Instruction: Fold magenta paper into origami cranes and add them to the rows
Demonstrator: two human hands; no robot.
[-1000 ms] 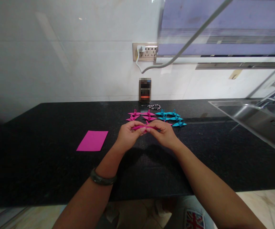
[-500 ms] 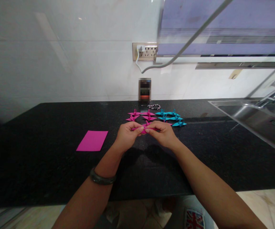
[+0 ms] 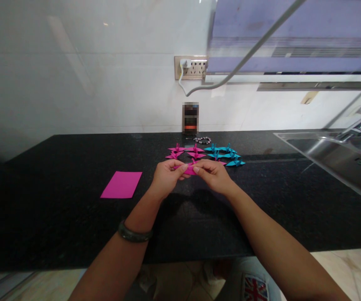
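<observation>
Desk (image 3: 58, 225): It was black and shiny, and it looked smooth. Light paper could slide on it if an arm brushed past.
Sink (image 3: 312, 152): It sat at the right side, well apart from the paper. Wet fingers could make paper soft, but I could not tell if anything was wet.
Left hand (image 3: 167, 177): Its grip was closed, with thumb and fingers pinching one end of the folded pink paper (image 3: 190, 169). Squeezing too hard could make a bad crease.
Right hand (image 3: 214, 176): Its grip was closed on the other end. If both hands tugged too hard, the paper could rip.
Pink square (image 3: 122, 184): It lay flat, left of the left hand. A swing of that arm could crumple it.
Folded pink paper: It was between the two hands, at the middle of the desk. Fingers hid its ends, so a crooked fold could be missed there.
Pink cranes (image 3: 195, 149): They stood just behind the hands, some partly hidden. A knuckle bump could bend their wings.
Blue cranes (image 3: 235, 163): They stood right of the pink ones. The right hand was near, so it could tip one over.
</observation>
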